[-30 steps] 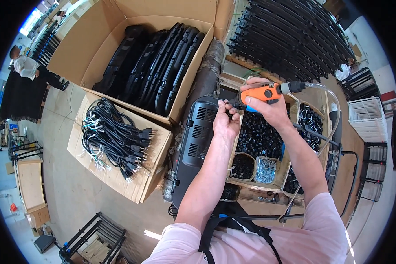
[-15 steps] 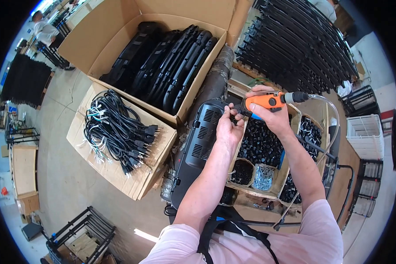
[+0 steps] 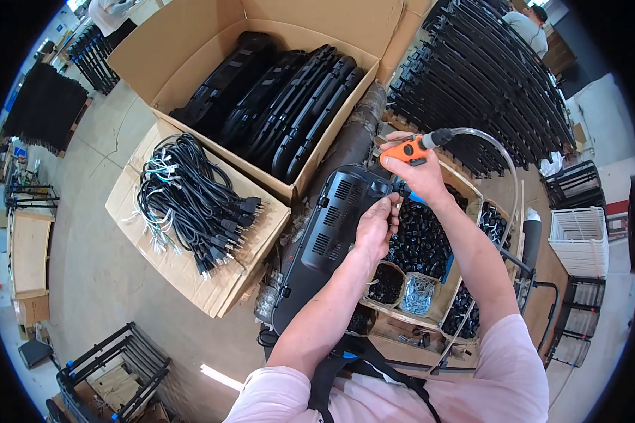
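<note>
My right hand (image 3: 425, 180) is wrapped round an orange and black air screwdriver (image 3: 406, 150), with a clear hose (image 3: 506, 151) running from its back end. The tool's tip is hidden by my hands and the parts around them. My left hand (image 3: 375, 229) is closed in a pinch just below the tool, over the right edge of a long black vented plastic housing (image 3: 307, 271). What the pinched fingers hold is too small to make out. Beside my hands a wooden tray (image 3: 477, 204) holds many small round black parts (image 3: 415, 243).
Small tubs hold black screws (image 3: 386, 284) and silver screws (image 3: 418, 295). Left of the housing, black power cords (image 3: 194, 201) lie on flattened cardboard (image 3: 137, 243). A large carton (image 3: 137, 77) of black covers stands behind, a black rack (image 3: 480, 92) far right. People stand in the background.
The screwdriver and my right hand have shifted left and tilted, its tip now lower toward the housing. My left hand has moved down and closed into a tighter pinch.
</note>
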Motion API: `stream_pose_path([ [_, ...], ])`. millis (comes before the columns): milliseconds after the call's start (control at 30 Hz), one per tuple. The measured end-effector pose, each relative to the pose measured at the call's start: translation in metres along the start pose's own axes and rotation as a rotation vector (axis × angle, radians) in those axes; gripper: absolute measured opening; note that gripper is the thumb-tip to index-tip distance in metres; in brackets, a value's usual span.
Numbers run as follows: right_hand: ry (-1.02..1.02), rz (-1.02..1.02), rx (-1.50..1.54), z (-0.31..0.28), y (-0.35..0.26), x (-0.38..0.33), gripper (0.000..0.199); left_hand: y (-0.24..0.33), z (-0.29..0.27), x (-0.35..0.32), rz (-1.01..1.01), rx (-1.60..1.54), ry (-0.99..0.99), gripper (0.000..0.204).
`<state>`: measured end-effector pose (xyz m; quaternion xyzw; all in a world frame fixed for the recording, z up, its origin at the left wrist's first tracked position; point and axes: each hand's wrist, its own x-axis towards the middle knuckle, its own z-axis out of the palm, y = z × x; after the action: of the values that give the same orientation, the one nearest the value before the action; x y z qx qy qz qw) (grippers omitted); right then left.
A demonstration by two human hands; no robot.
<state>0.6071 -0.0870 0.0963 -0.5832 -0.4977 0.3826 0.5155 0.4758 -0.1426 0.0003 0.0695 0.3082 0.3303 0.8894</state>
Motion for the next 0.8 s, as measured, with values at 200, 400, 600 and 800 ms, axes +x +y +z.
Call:
stream_pose_path([
  [200,-0.049,0.013,-0.218,0.005,0.007,0.010,0.030,0.005,0.000,-0.009,0.033,0.167,0.013,0.024],
  [400,-0.111,-0.018,-0.315,0.006,0.003,0.012,0.033,0.015,-0.004,-0.016,0.109,0.156,0.151,0.011],
  [600,-0.100,0.012,-0.277,0.006,0.006,0.013,0.040,0.021,-0.005,-0.020,0.101,0.016,0.213,0.014],
  [800,-0.053,-0.016,0.014,0.011,-0.041,-0.009,0.050,0.038,-0.014,-0.022,0.068,-0.096,0.250,0.026],
])
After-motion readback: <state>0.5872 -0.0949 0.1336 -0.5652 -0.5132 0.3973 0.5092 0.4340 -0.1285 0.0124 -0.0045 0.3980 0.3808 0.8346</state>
